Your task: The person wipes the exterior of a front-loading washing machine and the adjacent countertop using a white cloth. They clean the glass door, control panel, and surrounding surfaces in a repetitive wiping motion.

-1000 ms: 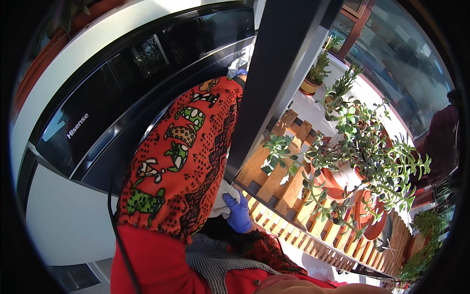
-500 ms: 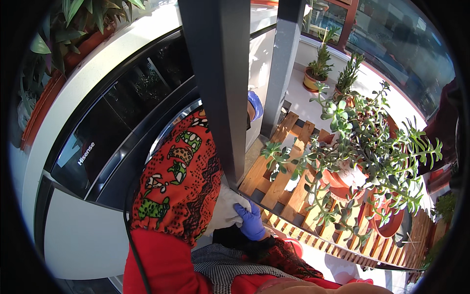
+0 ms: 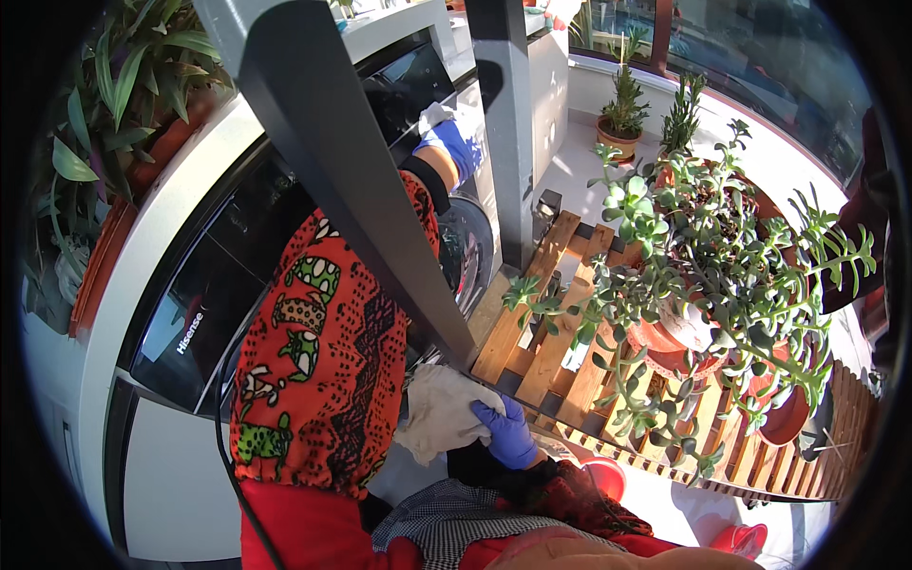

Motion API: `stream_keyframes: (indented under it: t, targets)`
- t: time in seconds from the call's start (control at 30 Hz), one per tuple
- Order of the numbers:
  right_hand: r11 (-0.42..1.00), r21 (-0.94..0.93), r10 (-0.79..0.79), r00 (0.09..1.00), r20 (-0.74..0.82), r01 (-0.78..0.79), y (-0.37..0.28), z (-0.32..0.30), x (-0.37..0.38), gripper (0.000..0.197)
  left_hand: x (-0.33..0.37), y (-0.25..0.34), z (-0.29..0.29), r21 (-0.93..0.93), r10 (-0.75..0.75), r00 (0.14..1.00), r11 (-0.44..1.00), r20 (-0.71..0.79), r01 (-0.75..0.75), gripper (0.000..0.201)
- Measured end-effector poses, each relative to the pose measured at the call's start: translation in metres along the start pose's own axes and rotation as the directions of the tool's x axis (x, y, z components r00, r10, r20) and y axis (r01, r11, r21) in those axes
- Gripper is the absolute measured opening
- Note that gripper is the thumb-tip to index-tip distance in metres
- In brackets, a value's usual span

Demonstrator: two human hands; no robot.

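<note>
My left hand (image 3: 458, 152), in a blue-purple glove, reaches past a dark grey post to the front of a washing machine (image 3: 223, 233). A small white cloth (image 3: 435, 116) is bunched at its fingers, against the machine's upper front by the black panel. Below that hand is a round glass door (image 3: 465, 242), partly hidden by the post. The left arm wears a red patterned oversleeve (image 3: 323, 342). Close to my body, my right hand (image 3: 507, 433), gloved alike, grips the edge of a larger off-white cloth (image 3: 442, 408), which hangs loosely beside the post's foot.
The slanting dark grey post (image 3: 351, 171) crosses in front of my left arm; another post (image 3: 503, 123) stands farther back. On the right, a slatted wooden stand (image 3: 532, 366) bears potted succulents (image 3: 703, 256). A planter (image 3: 95, 256) sits at far left, a red basin (image 3: 605, 478) near my right arm.
My left hand has moved up and away along the machine front, coming into clearer view with its cloth. The right hand's cloth shows more spread out. The whole view has shifted and tilted.
</note>
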State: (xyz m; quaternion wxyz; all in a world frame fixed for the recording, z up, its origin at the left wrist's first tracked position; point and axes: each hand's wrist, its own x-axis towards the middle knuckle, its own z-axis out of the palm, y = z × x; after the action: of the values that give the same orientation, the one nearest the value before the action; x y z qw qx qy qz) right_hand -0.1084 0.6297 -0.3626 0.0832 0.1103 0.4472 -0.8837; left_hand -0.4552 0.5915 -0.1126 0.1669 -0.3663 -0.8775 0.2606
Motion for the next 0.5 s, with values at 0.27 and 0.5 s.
stream_keyframes:
  t: [0.27, 0.5]
  targets:
    - [0.994, -0.075, 0.086, 0.996, 0.014, -0.084, -0.002, -0.004, -0.003, 0.019, 0.003, -0.010, 0.000, 0.021, 0.005, 1.000, 1.000, 0.007, -0.005, 0.022]
    - [0.988, -0.077, 0.139, 0.990, 0.013, -0.137, -0.014, -0.001, -0.004, 0.020, 0.025, -0.006, 0.009, -0.043, 0.004, 1.000, 0.999, -0.028, -0.005, 0.022]
